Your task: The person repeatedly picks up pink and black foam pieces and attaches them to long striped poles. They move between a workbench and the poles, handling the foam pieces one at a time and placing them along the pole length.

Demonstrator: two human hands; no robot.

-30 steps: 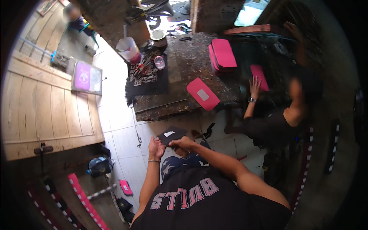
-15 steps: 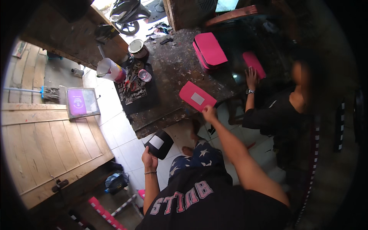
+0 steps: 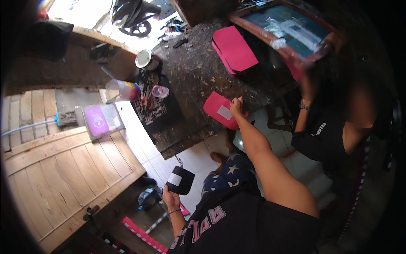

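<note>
My left hand [image 3: 170,198] grips a flat black piece with rounded corners [image 3: 186,183], which has a white rectangle on it, in front of my body below the table. On the table's near edge lies a flat pink piece [image 3: 215,104], also bearing a white rectangle [image 3: 224,112]. My right hand [image 3: 237,106] reaches across this pink piece, its fingers closed at the far edge; the exact grip is partly hidden. A stack of pink pieces [image 3: 235,50] sits farther back on the dark, paint-stained table [image 3: 186,63].
At right, a co-worker [image 3: 325,122] handles a framed screen [image 3: 292,31] raised at one side. Left on the table are a lidded can [image 3: 146,60], a plastic tub [image 3: 120,90] and a small cup [image 3: 160,91]. Another small frame [image 3: 101,121] leans by a wooden panel [image 3: 74,165].
My right hand has moved from the pink piece's near corner to its far edge. The co-worker's hand has left the table, and the framed screen has come into fuller view.
</note>
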